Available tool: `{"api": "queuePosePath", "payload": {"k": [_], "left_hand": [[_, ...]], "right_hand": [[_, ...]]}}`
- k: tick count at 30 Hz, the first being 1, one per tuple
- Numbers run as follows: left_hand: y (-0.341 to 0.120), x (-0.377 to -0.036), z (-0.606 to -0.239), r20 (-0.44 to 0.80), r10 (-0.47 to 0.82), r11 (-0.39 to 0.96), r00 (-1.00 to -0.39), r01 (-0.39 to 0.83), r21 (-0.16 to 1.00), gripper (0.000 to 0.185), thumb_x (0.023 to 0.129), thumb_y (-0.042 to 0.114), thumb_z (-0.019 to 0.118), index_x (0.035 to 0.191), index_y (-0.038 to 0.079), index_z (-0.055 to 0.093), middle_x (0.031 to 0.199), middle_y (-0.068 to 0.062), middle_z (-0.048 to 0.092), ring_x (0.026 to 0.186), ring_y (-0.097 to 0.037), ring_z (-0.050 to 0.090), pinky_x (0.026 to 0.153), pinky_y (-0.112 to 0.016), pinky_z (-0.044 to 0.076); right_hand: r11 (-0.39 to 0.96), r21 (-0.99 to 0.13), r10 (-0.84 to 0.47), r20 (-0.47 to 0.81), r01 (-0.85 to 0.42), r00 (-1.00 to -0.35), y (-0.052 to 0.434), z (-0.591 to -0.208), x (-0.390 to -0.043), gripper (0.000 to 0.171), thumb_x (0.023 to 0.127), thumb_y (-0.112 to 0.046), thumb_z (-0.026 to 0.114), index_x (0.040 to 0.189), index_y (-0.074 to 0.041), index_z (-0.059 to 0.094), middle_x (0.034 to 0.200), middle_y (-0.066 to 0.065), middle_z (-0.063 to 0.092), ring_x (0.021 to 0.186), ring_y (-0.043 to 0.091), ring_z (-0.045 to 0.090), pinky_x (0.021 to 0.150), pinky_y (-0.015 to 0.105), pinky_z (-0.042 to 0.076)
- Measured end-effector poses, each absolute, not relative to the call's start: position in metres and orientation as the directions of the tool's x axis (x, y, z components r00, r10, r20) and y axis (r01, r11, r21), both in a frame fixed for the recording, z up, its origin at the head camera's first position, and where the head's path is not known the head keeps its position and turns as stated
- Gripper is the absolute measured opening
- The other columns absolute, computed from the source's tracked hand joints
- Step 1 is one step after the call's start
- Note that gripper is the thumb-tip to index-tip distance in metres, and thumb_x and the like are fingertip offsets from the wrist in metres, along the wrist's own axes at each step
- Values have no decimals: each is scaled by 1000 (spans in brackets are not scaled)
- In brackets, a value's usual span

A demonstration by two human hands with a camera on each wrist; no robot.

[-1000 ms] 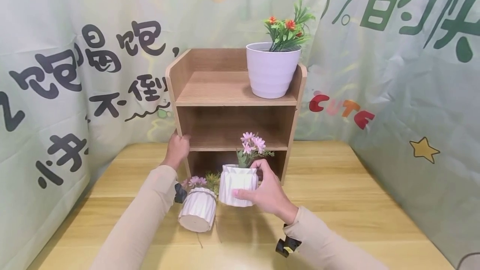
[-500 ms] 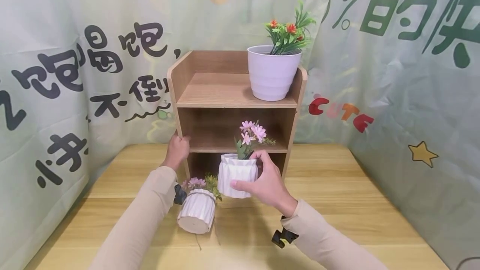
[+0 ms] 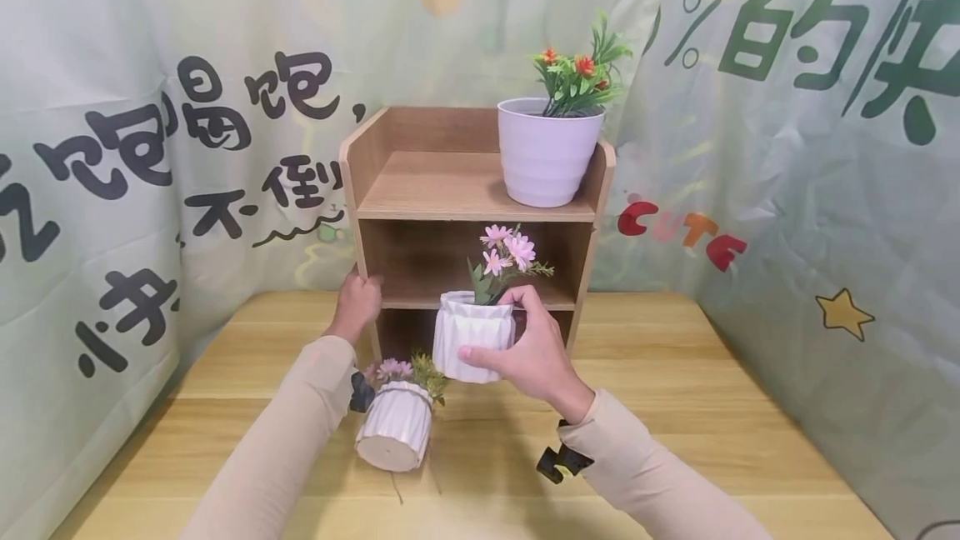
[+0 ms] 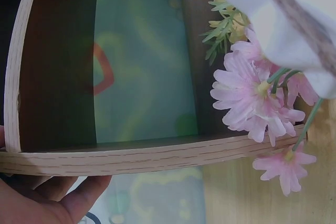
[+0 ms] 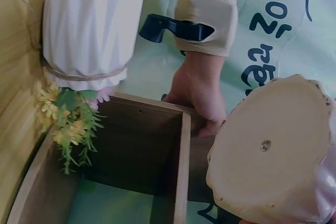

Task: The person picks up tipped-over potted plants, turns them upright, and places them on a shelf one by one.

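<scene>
My left hand (image 3: 357, 305) grips the left side panel of a wooden shelf unit (image 3: 442, 182), around the height of its lower board. In my right hand (image 3: 538, 350) is a white pleated flowerpot (image 3: 467, 338) with pink artificial flowers (image 3: 510, 248). The thumb lies on its front and the fingers reach the rim at the right. It hangs upright above the table, before the middle compartment; its base (image 5: 273, 124) shows in the right wrist view. A second white pleated flowerpot (image 3: 394, 432), tied with twine, lies on its side with its pink and yellow flowers (image 4: 257, 85) toward the lowest compartment.
A larger lilac-white pot (image 3: 550, 157) with orange flowers stands on the shelf's top right. The wooden table (image 3: 675, 407) extends to both sides. Printed cloth (image 3: 787, 190) hangs behind and beside it. A black wrist device (image 3: 564, 462) sits on the right sleeve.
My right hand has raised the pink-flowered flowerpot from the lowest compartment's height to the middle board. The left hand keeps its grip on the shelf. The view has shifted slightly.
</scene>
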State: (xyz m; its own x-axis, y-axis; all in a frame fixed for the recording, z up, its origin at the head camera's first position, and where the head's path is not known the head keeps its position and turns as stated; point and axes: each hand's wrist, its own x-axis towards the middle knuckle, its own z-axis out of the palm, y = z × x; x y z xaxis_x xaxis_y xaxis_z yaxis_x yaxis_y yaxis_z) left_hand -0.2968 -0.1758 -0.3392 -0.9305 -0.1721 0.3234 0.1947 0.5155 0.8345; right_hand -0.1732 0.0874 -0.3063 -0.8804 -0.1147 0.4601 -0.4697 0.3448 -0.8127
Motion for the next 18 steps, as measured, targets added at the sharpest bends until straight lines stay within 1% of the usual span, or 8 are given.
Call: {"api": "queuePosePath", "payload": {"k": [3, 7, 12, 16, 18], "left_hand": [[-177, -298, -342, 325, -175, 527, -929, 190, 828, 33, 95, 16, 41, 116, -8, 50, 97, -28, 58, 92, -40, 53, 86, -50, 44], [-177, -298, -345, 328, -183, 540, -927, 184, 821, 28, 95, 16, 42, 109, -6, 51, 81, -21, 52, 82, -39, 52, 78, -48, 44], [-176, -298, -342, 344, -176, 534, -922, 204, 820, 27, 95, 17, 43, 106, -5, 53, 79, -19, 51, 81, -38, 51, 77, -48, 44], [-175, -298, -341, 343, -183, 546, -922, 195, 815, 27, 94, 18, 44, 100, -6, 55, 77, -18, 50, 79, -38, 51, 76, -48, 45], [-175, -298, -341, 344, -184, 547, -921, 195, 814, 28, 94, 18, 44, 99, -7, 56, 78, -18, 51, 80, -38, 51, 77, -48, 45]], "right_hand": [[335, -818, -115, 457, -468, -882, 86, -304, -174, 64, 59, -21, 92, 103, -14, 46, 89, 8, 61, 77, 22, 61, 60, 37, 53], [337, -808, -112, 475, -483, -873, 85, -299, -176, 64, 60, -22, 92, 104, -14, 46, 91, 9, 60, 80, 23, 59, 61, 37, 54], [349, -788, -96, 508, -507, -856, 85, -290, -178, 64, 59, -21, 92, 103, -13, 46, 95, 9, 59, 82, 24, 59, 62, 36, 54], [354, -784, -95, 513, -510, -853, 86, -285, -180, 65, 59, -22, 92, 104, -12, 46, 98, 10, 59, 83, 25, 61, 62, 34, 54], [353, -778, -97, 522, -520, -847, 85, -284, -181, 65, 60, -21, 92, 104, -12, 46, 99, 10, 58, 84, 24, 62, 62, 34, 55]]}}
